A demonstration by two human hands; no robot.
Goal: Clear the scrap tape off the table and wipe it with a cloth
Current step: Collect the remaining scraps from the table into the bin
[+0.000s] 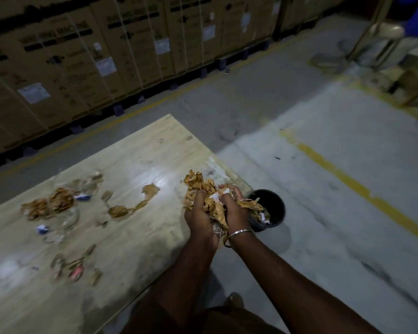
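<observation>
My left hand (199, 213) and my right hand (234, 206) together clutch a crumpled bundle of brown scrap tape (198, 186) above the right edge of the wooden table (140, 145). Part of the bundle hangs over a black bucket (279, 208) on the floor just beside the table. More brown tape scraps lie on the table: a heap (48, 204) at the left, a long strip (135, 201) in the middle, and small pieces (75, 266) near the front. No cloth is visible.
Stacked cardboard boxes (82, 56) on pallets line the far side behind the table. Grey concrete floor with a yellow line (348, 184) spreads to the right. A metal stool (381, 37) and clutter stand at the far right. Some scraps sit inside the bucket.
</observation>
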